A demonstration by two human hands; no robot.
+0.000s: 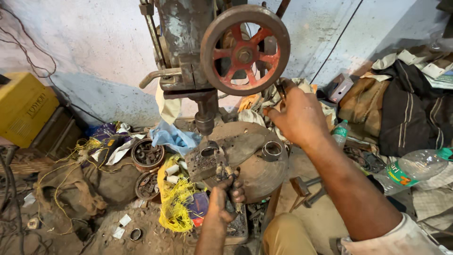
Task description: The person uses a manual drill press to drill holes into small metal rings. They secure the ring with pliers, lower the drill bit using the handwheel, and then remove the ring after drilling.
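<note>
An old pillar drill (188, 52) with a red-spoked handwheel (245, 50) stands over a round rusty work table (257, 165). My right hand (298, 115) grips a feed lever beside the handwheel. My left hand (224, 200) holds pliers (227, 177) clamped on a small metal block (204, 160) that lies under the drill chuck (205, 122). The bit touches a ring-shaped part (209, 151) on the block. A second metal ring (272, 151) rests on the table to the right.
A yellow box-shaped machine (21, 108) stands at left. Two round tins of parts (147, 155) and yellow string (177, 208) lie on the dirt floor. Plastic bottles (410, 170) and piled cloth (401, 108) fill the right side.
</note>
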